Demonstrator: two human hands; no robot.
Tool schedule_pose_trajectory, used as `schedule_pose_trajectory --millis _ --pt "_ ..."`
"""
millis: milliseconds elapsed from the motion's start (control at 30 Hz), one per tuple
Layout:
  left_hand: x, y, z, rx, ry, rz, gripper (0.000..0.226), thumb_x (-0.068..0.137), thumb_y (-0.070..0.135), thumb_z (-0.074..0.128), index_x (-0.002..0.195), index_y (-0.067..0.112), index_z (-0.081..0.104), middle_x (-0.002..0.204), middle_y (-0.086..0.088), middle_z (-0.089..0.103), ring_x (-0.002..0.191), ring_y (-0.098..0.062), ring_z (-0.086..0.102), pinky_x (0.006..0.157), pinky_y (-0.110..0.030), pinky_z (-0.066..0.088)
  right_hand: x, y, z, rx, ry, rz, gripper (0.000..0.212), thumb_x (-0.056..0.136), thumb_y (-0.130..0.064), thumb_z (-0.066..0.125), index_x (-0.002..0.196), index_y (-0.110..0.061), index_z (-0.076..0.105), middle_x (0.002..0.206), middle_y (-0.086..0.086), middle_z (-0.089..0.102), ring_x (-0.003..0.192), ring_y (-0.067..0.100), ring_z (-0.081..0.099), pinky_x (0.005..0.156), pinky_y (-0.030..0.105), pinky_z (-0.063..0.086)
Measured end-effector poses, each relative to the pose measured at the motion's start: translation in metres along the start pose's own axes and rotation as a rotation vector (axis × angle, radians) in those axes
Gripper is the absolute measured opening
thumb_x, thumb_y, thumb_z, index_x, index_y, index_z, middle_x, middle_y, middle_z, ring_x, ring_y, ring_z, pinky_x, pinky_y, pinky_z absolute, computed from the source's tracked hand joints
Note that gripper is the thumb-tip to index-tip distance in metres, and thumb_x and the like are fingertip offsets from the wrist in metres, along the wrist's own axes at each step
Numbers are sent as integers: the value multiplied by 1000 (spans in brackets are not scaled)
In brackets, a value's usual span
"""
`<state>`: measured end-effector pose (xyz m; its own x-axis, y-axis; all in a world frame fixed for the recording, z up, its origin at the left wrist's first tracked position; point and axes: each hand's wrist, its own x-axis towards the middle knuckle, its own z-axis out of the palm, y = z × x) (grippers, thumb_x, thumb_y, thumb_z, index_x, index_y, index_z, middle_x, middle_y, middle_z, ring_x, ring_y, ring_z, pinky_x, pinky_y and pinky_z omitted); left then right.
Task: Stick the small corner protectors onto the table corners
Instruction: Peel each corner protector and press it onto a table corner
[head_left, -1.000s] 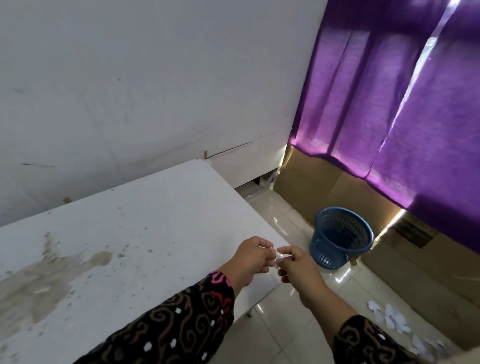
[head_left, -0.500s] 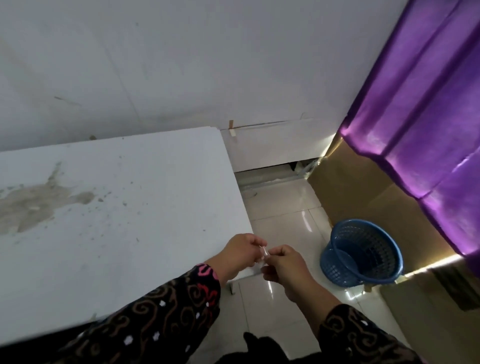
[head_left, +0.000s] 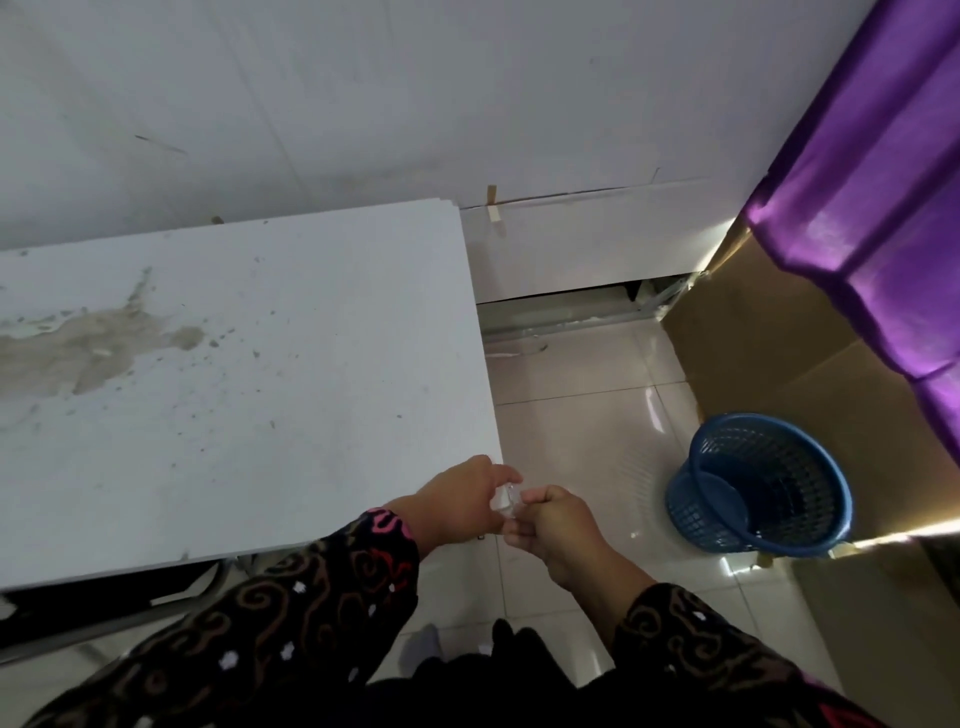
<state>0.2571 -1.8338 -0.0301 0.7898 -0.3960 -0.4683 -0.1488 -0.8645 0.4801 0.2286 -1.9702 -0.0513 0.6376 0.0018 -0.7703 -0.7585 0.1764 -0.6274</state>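
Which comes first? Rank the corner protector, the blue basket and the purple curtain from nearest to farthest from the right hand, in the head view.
1. corner protector: pinched by the right hand, at its fingers.
2. blue basket: on the floor, to the right.
3. purple curtain: far right, hanging beyond the basket.

White wall (head_left: 363, 104), scuffed, tape strip (head_left: 492, 205) over a panel seam. White table (head_left: 260, 415) flush against wall, brown stain (head_left: 78, 353) on left of top. Glossy beige floor tiles (head_left: 582, 426) with glare. Purple curtain (head_left: 872, 208) at right, daylight glowing through; cardboard (head_left: 769, 353) beneath. 1 blue mesh basket (head_left: 836, 499) on floor beside cardboard.
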Motion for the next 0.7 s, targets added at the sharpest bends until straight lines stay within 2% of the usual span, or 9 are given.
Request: schedule_pose_trajectory --millis 133,267,367,500,700 --pt "1 -4 3 33 20 23 57 84 34 67 135 23 47 119 -4 50 104 -19 54 87 -26 43 1 -1 0 4 -7 2 18 87 11 49 86 -6 53 85 18 63 63 26 63 60 33 56" --pt "3 -12 0 31 25 55 51 86 32 65 134 24 49 117 -3 51 100 -16 53 84 -21 40 0 -1 5 14 -8 7 23 84 16 47 83 -6 54 85 20 64 69 29 65 62 34 56" --pt "3 -15 -1 47 18 86 49 88 31 62 135 25 49 112 -1 51 95 -13 52 84 -22 41 -1 -1 7 25 1 10 22 83 16 50 82 -5 55 86 20 65 72 30 66 67 35 57" --pt "5 -20 -1 98 0 142 50 89 27 58 137 24 47 113 -3 51 100 -18 54 82 -23 40 -1 2 9 47 31 13 21 82 16 52 82 -4 56 86 21 64 71 29 66 71 35 58" --pt "8 -23 -5 146 -44 190 52 87 24 58 137 22 45 114 -3 52 101 -19 54 80 -22 37 -8 3 13 71 53 -36 19 83 17 53 88 0 59 91 21 65 73 26 67 66 29 58"
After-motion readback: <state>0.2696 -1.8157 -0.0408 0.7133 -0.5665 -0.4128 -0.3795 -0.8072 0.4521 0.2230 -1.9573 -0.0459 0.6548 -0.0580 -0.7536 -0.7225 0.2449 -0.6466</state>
